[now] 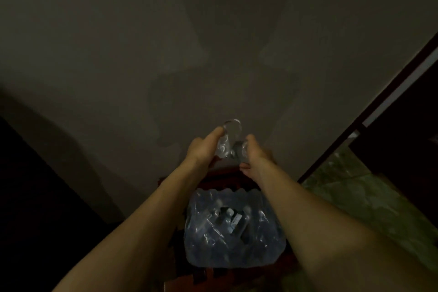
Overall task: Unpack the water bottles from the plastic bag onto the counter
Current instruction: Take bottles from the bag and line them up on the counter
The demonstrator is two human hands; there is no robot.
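Both hands reach far ahead, each gripping a clear bottle: the left hand (203, 149) on one bottle (228, 136), the right hand (254, 157) on another (239, 149), side by side. The plastic bag (234, 230) sits nearer, between the forearms; the counter isn't discernible.

A dim home interior is suggested by the plain wall (213, 31), green tiled floor (367, 197) and dark-framed doorway (369, 111).

Both forearms bare to the elbow; hands (203, 149) ungloved, no sleeves.
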